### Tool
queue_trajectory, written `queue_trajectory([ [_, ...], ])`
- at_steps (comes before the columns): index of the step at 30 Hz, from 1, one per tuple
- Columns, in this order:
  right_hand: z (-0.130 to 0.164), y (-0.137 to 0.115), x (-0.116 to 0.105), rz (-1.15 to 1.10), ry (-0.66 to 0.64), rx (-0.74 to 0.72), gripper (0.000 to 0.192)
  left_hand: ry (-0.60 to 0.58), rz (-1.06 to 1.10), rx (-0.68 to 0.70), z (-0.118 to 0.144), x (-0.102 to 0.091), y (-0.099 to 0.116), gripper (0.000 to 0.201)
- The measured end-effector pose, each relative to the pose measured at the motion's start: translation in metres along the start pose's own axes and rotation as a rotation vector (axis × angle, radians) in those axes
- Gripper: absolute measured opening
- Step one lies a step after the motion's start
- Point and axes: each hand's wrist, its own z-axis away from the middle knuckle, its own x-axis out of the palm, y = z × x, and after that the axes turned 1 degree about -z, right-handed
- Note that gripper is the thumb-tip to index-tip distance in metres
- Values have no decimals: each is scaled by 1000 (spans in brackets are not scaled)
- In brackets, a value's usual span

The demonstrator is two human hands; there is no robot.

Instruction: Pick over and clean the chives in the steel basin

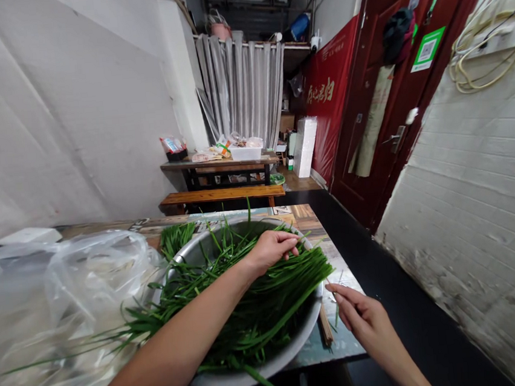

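A large metal basin (299, 343) on the table is heaped with long green garlic chives (268, 301), their cut ends lined up at the right rim. Over the heap, my left hand (274, 249) is closed in a pinch on a chive whose end sticks out past the fingertips. My right hand (363, 316) is beside the basin's right rim, thumb and forefinger pinched on a thin stick that looks like a bamboo skewer (328, 281), close to the cut ends. Below it on the table lies a bundle of skewers (326, 327).
Clear plastic bags (67, 302) cover the table's left side. More chives (176, 238) lie behind the basin. Farther off stand a wooden bench (221, 194) and another table (218, 162) with a white tub (247, 151). A red door (376, 96) is at the right.
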Motion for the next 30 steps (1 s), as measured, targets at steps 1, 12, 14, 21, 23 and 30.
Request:
queue_trajectory([
  [1,0,0,0,2,2,1,47,-5,-1,0,0,0,1,29],
  [12,0,2,0,17,-3,-12,47,-34,-105,12,0,0,-1,29],
  [14,0,3,-1,27,-2,-12,47,-39,-114,5,1,1,0,30],
  [21,0,2,0,15,-5,-1,49,-38,-82,-23,2,3,1,33],
  [23,0,3,0,9,-4,1,48,-42,-78,-24,2,3,0,34],
  [30,1,6,-1,-18,-8,14,49,-62,-73,-9,0,2,-6,37],
])
